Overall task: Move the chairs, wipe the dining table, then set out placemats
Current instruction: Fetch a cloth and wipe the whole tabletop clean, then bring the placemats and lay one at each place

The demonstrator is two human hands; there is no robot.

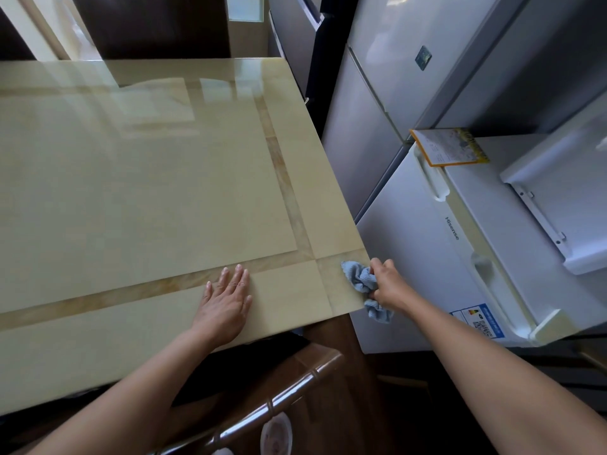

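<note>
The glossy cream dining table with tan inlay stripes fills the left and middle of the head view. My left hand lies flat on the tabletop near its front edge, fingers straight. My right hand grips a crumpled light-blue cloth at the table's near right corner; part of the cloth hangs over the edge. A dark brown glossy chair back shows below the table's front edge, between my arms.
White fridges and a chest freezer stand close along the table's right side. A yellow-edged leaflet lies on the freezer. A dark wooden floor shows at the bottom right.
</note>
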